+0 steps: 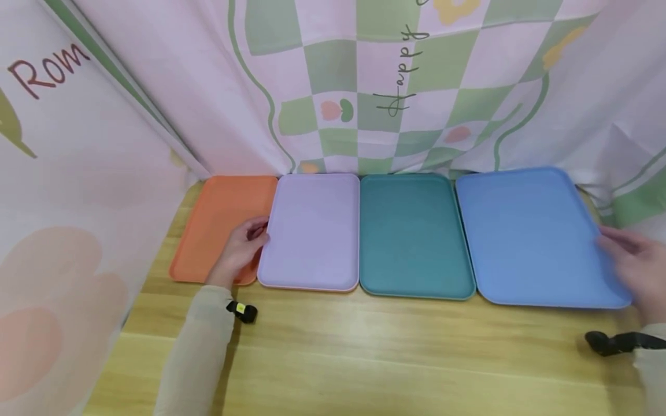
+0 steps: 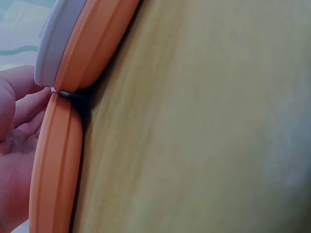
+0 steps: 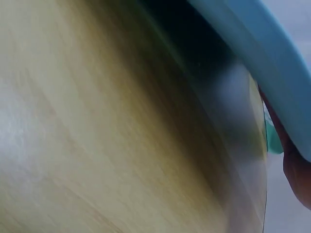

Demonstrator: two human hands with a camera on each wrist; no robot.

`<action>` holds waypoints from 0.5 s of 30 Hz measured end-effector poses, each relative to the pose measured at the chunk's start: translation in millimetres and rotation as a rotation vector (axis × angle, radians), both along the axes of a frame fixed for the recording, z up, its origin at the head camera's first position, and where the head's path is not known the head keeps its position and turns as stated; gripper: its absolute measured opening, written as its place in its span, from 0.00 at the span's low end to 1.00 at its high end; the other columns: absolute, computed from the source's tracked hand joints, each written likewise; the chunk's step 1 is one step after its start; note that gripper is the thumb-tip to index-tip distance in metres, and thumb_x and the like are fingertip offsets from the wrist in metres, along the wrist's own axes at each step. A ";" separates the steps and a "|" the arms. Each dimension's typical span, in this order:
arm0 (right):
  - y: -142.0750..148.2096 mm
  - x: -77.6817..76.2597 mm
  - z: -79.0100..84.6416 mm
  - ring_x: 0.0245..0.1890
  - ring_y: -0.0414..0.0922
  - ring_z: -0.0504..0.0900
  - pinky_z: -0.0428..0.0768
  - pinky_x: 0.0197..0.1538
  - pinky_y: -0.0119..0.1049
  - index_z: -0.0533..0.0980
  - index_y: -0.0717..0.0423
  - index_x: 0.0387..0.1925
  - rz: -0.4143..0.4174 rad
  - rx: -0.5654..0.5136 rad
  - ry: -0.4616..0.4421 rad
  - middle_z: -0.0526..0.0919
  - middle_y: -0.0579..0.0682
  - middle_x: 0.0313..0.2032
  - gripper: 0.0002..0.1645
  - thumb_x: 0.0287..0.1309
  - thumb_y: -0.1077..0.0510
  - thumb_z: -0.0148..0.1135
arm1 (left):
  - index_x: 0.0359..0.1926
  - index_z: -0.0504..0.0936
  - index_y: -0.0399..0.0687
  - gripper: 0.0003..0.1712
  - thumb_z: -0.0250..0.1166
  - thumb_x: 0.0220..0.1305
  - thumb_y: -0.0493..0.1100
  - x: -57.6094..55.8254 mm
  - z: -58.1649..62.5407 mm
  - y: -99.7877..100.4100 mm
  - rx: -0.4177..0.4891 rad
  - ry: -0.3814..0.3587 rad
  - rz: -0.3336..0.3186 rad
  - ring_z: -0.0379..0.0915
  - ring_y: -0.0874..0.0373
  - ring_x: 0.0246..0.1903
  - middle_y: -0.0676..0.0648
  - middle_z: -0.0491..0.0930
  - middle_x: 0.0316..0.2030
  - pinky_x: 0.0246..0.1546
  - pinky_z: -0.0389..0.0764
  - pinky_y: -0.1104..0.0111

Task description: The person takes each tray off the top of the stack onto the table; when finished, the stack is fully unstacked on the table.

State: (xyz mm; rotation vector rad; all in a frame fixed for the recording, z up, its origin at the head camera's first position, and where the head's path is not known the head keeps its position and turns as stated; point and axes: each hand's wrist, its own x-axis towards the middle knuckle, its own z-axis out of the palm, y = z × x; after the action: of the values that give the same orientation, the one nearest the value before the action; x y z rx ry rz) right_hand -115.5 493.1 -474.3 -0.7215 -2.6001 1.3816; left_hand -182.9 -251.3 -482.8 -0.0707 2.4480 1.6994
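My left hand (image 1: pixel 240 245) reaches over the orange tray (image 1: pixel 221 222) and pinches the left rim of the lavender tray (image 1: pixel 312 231). In the left wrist view the lavender tray (image 2: pixel 54 53) sits on another orange tray (image 2: pixel 97 43); fingers curl in at the gap beside it. A teal tray (image 1: pixel 413 237) lies right of the lavender one. At the far right, my right hand (image 1: pixel 637 266), blurred, grips the right edge of the blue tray (image 1: pixel 536 237). That side of the blue tray (image 3: pixel 272 63) is raised off the table, with dark shadow underneath.
The wooden table (image 1: pixel 364 352) extends in front of the row of trays. A patterned curtain (image 1: pixel 333 75) hangs right behind them, and a pale cloth (image 1: pixel 78 190) borders the left side. Each wrist wears a black strap (image 1: pixel 243 312) with a camera.
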 end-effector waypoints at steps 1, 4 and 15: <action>0.6 0.2 -0.5 0.39 0.12 0.66 0.65 0.36 0.10 0.69 0.38 0.79 0.000 -0.004 -0.001 0.71 0.03 0.39 0.32 0.79 0.46 0.59 | 0.77 0.70 0.34 0.29 0.60 0.78 0.32 0.1 -0.2 0.1 0.004 0.001 -0.002 0.64 0.40 0.79 0.33 0.71 0.76 0.83 0.65 0.49; 0.0 1.4 0.1 0.42 0.13 0.64 0.64 0.38 0.11 0.66 0.39 0.81 0.007 0.066 -0.059 0.76 0.11 0.58 0.35 0.79 0.39 0.57 | 0.77 0.69 0.34 0.30 0.60 0.78 0.32 0.7 -0.5 -0.1 0.006 0.000 -0.002 0.63 0.40 0.80 0.33 0.70 0.76 0.83 0.64 0.49; -1.8 1.2 3.8 0.36 0.14 0.60 0.65 0.37 0.22 0.72 0.49 0.77 -0.006 0.236 -0.150 0.58 0.02 0.32 0.42 0.74 0.30 0.56 | 0.76 0.72 0.36 0.29 0.61 0.78 0.33 -0.7 0.8 -0.2 -0.024 -0.001 -0.006 0.66 0.41 0.78 0.35 0.72 0.76 0.81 0.67 0.49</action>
State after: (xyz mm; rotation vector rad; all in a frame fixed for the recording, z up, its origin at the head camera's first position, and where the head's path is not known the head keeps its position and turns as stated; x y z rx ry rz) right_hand -114.2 491.3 -470.5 -0.8234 -2.8076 1.0305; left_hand -183.6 -251.5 -482.0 -0.0669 2.4651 1.6677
